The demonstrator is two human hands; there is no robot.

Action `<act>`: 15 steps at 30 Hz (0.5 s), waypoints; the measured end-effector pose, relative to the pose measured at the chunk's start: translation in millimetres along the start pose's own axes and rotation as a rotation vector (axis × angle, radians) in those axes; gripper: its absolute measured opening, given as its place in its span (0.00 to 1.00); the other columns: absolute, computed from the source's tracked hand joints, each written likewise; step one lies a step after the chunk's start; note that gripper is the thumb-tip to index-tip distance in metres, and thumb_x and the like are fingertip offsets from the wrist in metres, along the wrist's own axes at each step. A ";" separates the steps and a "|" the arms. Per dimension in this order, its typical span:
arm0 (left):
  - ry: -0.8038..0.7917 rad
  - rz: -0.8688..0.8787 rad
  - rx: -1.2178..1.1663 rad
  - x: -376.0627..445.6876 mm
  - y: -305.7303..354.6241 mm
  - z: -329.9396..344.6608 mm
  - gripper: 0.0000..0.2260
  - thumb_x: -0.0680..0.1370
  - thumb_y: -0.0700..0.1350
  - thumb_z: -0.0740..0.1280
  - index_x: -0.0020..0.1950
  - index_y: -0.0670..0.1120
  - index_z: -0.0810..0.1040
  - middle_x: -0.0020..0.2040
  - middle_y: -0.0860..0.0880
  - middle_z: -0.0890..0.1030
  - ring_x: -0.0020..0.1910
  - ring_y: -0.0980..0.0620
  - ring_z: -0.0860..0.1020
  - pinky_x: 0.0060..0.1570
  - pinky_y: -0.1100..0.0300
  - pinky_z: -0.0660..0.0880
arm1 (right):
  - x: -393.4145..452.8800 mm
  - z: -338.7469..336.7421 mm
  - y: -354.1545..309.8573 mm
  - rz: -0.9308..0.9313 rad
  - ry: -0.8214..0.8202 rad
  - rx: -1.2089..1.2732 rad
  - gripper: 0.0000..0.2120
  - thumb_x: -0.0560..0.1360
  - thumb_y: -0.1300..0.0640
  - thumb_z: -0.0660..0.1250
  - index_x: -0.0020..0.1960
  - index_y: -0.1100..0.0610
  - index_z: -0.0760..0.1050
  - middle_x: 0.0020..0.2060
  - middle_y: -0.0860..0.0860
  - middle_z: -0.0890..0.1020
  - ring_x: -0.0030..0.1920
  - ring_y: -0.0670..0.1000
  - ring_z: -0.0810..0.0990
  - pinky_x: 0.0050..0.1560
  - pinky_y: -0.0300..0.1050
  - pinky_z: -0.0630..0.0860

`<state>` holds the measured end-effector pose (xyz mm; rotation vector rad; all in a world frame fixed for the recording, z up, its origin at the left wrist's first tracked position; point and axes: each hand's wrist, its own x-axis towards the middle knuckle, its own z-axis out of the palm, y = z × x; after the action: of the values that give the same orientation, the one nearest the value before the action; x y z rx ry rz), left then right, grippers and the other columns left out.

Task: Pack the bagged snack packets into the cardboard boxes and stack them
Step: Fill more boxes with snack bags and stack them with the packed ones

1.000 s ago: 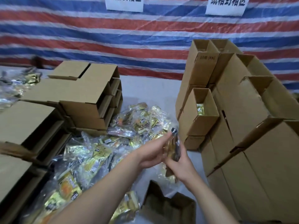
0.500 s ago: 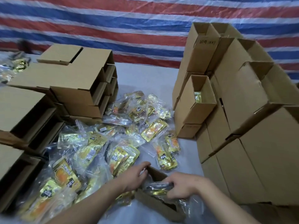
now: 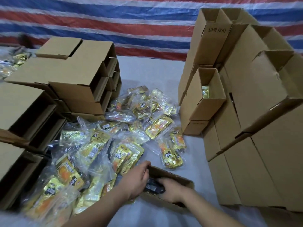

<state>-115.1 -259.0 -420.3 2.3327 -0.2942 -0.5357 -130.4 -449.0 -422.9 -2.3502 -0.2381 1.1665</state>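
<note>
On the left of the table point(image 3: 155, 74), cardboard boxes lie stacked on their sides point(image 3: 78, 82), open ends toward the middle. Just right of them spreads a heap of bagged snack packets point(image 3: 114, 145), gold and orange in clear plastic, reaching down to the near edge. At the near centre sits 1 open box point(image 3: 177, 177), and both hands are in it: the left hand point(image 3: 136, 179) curls over its left rim and touches a dark bagged packet point(image 3: 152, 187), while the right hand point(image 3: 172, 190) is pushed inside against that packet. Whether either hand truly clamps the packet I cannot tell; the fingers are hidden in the box.

The step looks like seating 1 packet in the box. Next would likely come freeing the hands and either adding from the heap or closing the flaps.

To the right rises a tall stack of upright boxes point(image 3: 246, 112); 1 open box in front shows a gold packet inside point(image 3: 205, 94). The table covering is pale grey, and a red, white and blue striped tarp point(image 3: 114, 22) hangs behind.
</note>
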 end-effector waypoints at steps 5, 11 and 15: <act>0.014 -0.046 -0.043 2.4 6.2 -0.8 0.10 0.81 0.54 0.52 0.61 0.59 0.67 0.52 0.52 0.79 0.48 0.52 0.78 0.51 0.53 0.76 | -0.5 -22.4 4.5 0.044 0.041 -0.056 0.11 0.79 0.46 0.63 0.49 0.51 0.80 0.48 0.50 0.82 0.48 0.52 0.79 0.42 0.41 0.70; 0.003 -0.050 -0.052 2.2 5.2 -0.1 0.07 0.81 0.54 0.52 0.58 0.61 0.66 0.43 0.52 0.78 0.38 0.53 0.78 0.42 0.50 0.77 | 27.3 3.9 8.7 0.272 -0.254 -0.137 0.28 0.82 0.42 0.49 0.79 0.54 0.59 0.77 0.57 0.65 0.76 0.56 0.63 0.72 0.48 0.59; 0.010 -0.063 -0.057 4.5 5.8 -2.6 0.10 0.83 0.52 0.52 0.64 0.59 0.66 0.46 0.50 0.80 0.41 0.51 0.80 0.42 0.52 0.78 | 27.6 -6.5 5.8 0.233 -0.224 -0.085 0.22 0.82 0.45 0.54 0.73 0.51 0.69 0.73 0.54 0.71 0.69 0.55 0.72 0.68 0.46 0.66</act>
<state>-110.3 -263.2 -415.9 2.2954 -0.1987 -0.5557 -108.6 -446.2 -441.8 -2.3675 -0.0923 1.5627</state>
